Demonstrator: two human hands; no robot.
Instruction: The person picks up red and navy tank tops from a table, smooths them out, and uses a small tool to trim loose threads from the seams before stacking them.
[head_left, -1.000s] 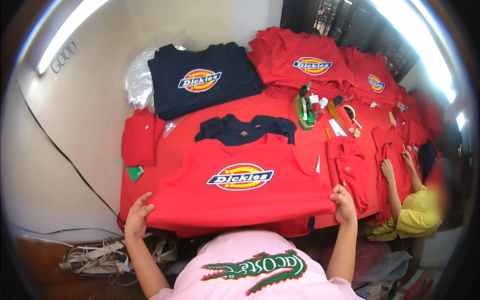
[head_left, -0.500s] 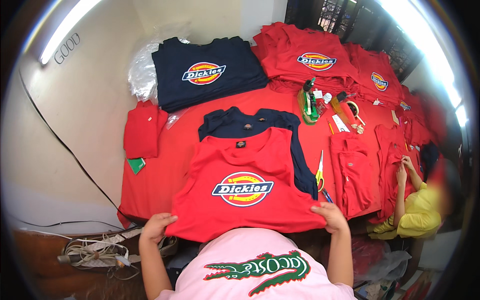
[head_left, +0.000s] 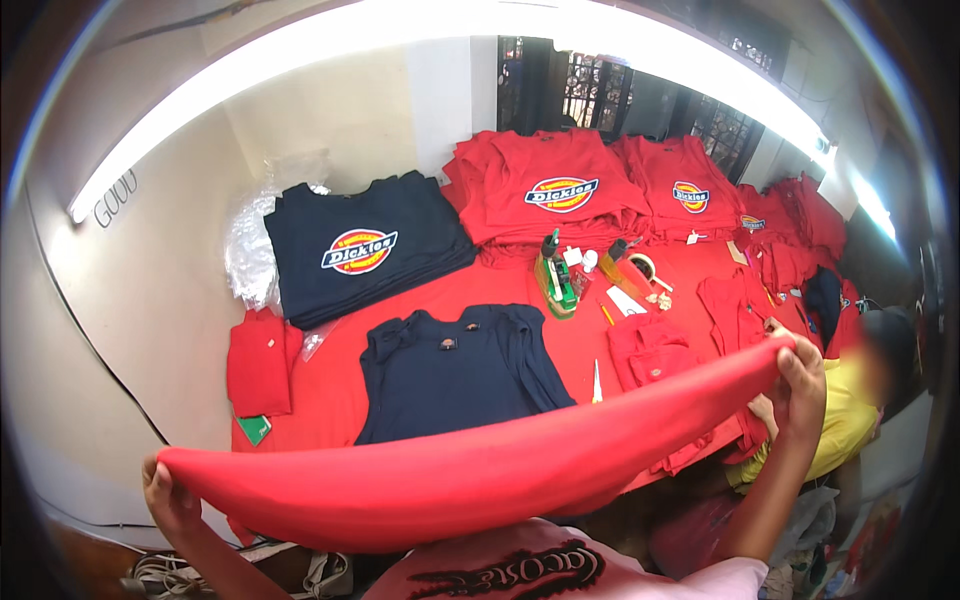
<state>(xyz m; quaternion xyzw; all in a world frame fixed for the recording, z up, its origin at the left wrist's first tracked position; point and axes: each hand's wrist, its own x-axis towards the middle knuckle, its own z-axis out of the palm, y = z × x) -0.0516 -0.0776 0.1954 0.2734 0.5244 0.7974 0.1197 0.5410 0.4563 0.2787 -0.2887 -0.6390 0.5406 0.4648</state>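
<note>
A red sleeveless shirt (head_left: 460, 465) is stretched wide in the air before me, over the near edge of the table. My left hand (head_left: 170, 497) is closed on one end of the cloth. At the other end my right hand (head_left: 800, 375), raised higher, grips the opposite corner. The shirt's printed front does not show now. Beyond it, dark navy shirts (head_left: 450, 375) lie flat on the table, their lower part hidden by the red cloth. Scissors (head_left: 597, 382) lie to their right, mostly covered by the raised shirt.
Stacks of navy shirts (head_left: 350, 255) and red shirts (head_left: 560, 200) line the back of the red-covered table (head_left: 330, 375). A green tagging tool (head_left: 557, 280) and a tape roll (head_left: 641, 266) sit mid-right. A folded red garment (head_left: 262, 365) lies left. A person in yellow (head_left: 845, 410) works at right.
Both my hands have lifted the red shirt off the table and pulled it outward, the right one rising most. The navy shirts underneath are now uncovered. My view has tilted up.
</note>
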